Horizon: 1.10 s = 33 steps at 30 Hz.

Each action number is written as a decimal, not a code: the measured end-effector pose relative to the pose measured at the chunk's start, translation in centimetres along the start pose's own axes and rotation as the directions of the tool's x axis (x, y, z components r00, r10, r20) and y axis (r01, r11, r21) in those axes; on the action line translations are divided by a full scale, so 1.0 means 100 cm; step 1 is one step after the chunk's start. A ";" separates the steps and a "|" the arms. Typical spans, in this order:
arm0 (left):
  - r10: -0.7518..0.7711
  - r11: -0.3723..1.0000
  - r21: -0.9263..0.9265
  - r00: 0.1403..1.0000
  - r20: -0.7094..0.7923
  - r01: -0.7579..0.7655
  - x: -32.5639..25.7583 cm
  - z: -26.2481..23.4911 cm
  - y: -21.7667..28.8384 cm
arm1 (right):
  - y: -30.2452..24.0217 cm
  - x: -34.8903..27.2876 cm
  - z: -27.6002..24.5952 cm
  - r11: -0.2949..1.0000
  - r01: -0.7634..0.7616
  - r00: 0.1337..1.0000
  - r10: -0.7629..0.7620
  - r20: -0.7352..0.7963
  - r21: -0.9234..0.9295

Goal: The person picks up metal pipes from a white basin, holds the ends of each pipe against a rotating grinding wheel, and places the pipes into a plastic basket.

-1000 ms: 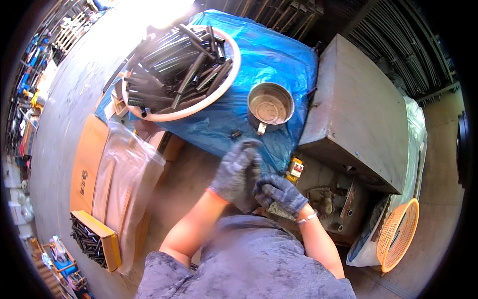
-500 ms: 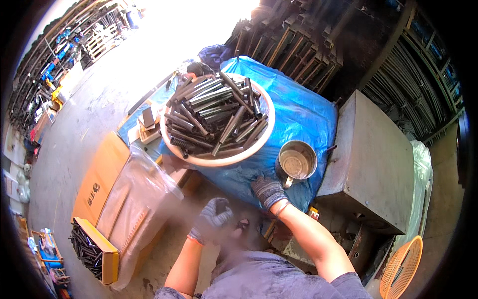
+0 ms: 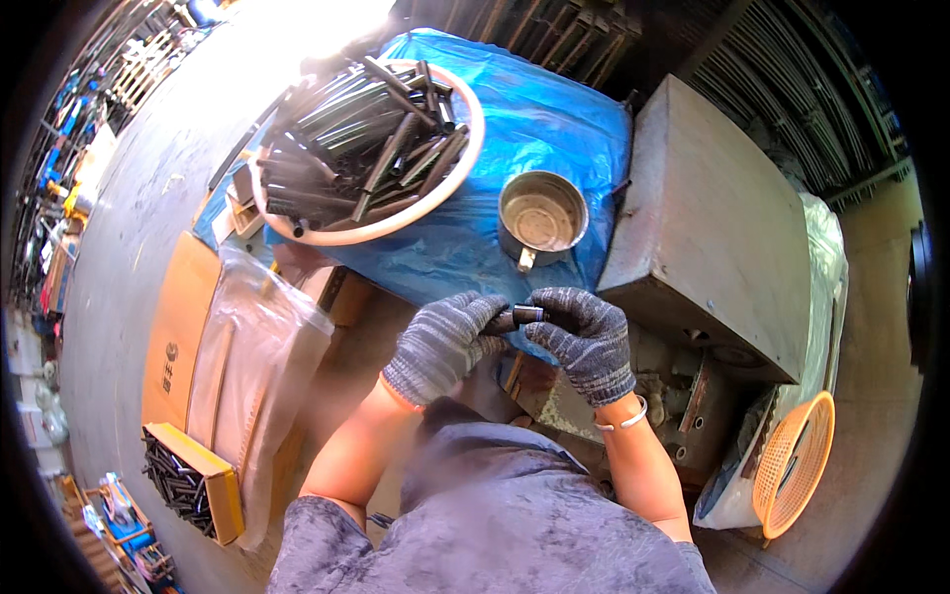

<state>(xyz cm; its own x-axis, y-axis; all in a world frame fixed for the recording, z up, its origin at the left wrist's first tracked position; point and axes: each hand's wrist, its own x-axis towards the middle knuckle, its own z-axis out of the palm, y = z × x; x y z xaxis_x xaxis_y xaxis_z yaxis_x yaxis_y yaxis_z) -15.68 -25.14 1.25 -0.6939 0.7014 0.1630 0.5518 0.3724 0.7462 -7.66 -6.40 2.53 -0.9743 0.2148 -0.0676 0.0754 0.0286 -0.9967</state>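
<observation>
Both my hands wear grey striped knit gloves and meet in front of my chest, just off the near edge of the blue plastic sheet [image 3: 539, 104]. In my left hand [image 3: 440, 342] the fingers pinch a short black tube [image 3: 526, 314]. The fingertips of my right hand [image 3: 589, 342] close on the tube's right end; whether they hold a small part there is hidden. Just beyond them stands a metal mug [image 3: 542, 213] with its handle toward me. To its left, a wide pale basket [image 3: 371, 236] is heaped with black tubes [image 3: 386, 148].
A grey metal box [image 3: 708, 238] stands to the right, an orange mesh basket [image 3: 795, 465] beyond it at the lower right. On my left are flattened cardboard [image 3: 183, 327], clear plastic wrap [image 3: 267, 327] and a carton [image 3: 213, 495] of short black pieces. Racks of long bars [image 3: 792, 109] line the back.
My right hand has come away from the sheet beside the mug, and my left has risen from my lap. They now meet at the short black tube. The whole view has shifted.
</observation>
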 end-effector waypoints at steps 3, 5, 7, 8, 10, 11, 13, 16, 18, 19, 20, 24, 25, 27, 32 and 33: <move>0.069 0.997 0.025 0.997 0.039 -0.070 0.009 0.009 0.012 | -0.006 -0.014 -0.014 0.974 0.082 0.996 -0.085 -0.006 -0.213; 0.109 0.993 0.036 0.989 0.101 -0.113 0.014 0.012 0.021 | 0.001 -0.023 -0.018 0.987 0.041 0.999 -0.045 -0.018 -0.157; 0.095 0.989 0.099 0.980 0.175 -0.114 0.019 0.015 0.027 | 0.003 -0.027 -0.020 0.976 0.075 0.997 -0.080 -0.012 -0.203; 0.063 0.983 0.153 0.974 0.218 -0.098 0.023 0.017 0.030 | 0.004 -0.029 -0.021 0.970 0.093 0.995 -0.097 -0.007 -0.226; 0.140 0.956 0.241 0.982 0.128 -0.168 0.028 0.020 0.034 | 0.015 -0.031 -0.026 0.981 0.097 0.989 -0.114 -0.092 -0.170; 0.247 0.929 0.285 0.969 -0.002 -0.236 0.031 0.021 0.036 | 0.019 -0.034 -0.027 0.993 0.070 0.985 -0.084 -0.150 -0.091; 0.316 0.938 0.246 0.897 -0.310 -0.245 0.029 0.022 0.035 | 0.006 -0.039 -0.029 0.986 0.056 0.959 -0.098 -0.265 -0.160; -0.275 0.903 -0.420 0.626 -0.730 -0.093 0.004 0.046 0.026 | 0.009 -0.047 -0.028 0.980 0.120 0.928 -0.167 -0.334 -0.156; -0.467 0.596 -0.802 0.796 -0.386 -0.039 -0.003 0.075 -0.014 | 0.013 -0.051 -0.020 0.972 0.131 0.933 -0.188 -0.306 -0.197; -0.594 0.097 -0.995 0.801 -0.077 -0.023 0.008 0.071 0.000 | 0.011 -0.054 -0.013 0.974 0.117 0.943 -0.171 -0.284 -0.195; -0.655 -0.425 -0.901 0.717 0.239 -0.087 0.019 0.068 0.015 | 0.011 -0.056 -0.008 0.976 0.105 0.953 -0.154 -0.259 -0.192; -0.555 -0.411 -0.911 0.801 0.223 -0.032 0.031 0.076 0.016 | 0.030 -0.069 -0.001 0.987 0.082 0.974 -0.109 -0.200 -0.140; -0.528 -0.422 -0.906 0.818 0.227 -0.021 0.031 0.077 0.015 | 0.029 -0.072 0.002 1.000 0.002 0.981 0.000 -0.196 0.011; -0.477 -0.472 -0.881 0.843 0.248 -0.008 0.028 0.083 0.007 | 0.039 -0.075 0.000 1.000 0.003 0.986 -0.003 -0.165 -0.006; -0.408 -0.554 -0.831 0.852 0.329 0.055 0.022 0.091 -0.004 | 0.049 -0.076 0.003 0.993 -0.112 0.984 0.117 -0.135 0.044; -0.410 -0.560 -0.826 0.843 0.348 0.068 0.022 0.092 -0.006 | 0.050 -0.075 0.003 0.991 -0.129 0.982 0.130 -0.134 0.023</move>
<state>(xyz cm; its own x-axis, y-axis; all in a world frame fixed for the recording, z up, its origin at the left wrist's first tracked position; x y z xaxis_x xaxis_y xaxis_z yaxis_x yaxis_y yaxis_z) -13.32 -18.21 -4.72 -0.6506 0.6497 -0.3932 -0.7381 -0.6628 0.1260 0.00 -8.19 -1.93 -0.9187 0.3459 -0.1906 0.1952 -0.0218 -0.9805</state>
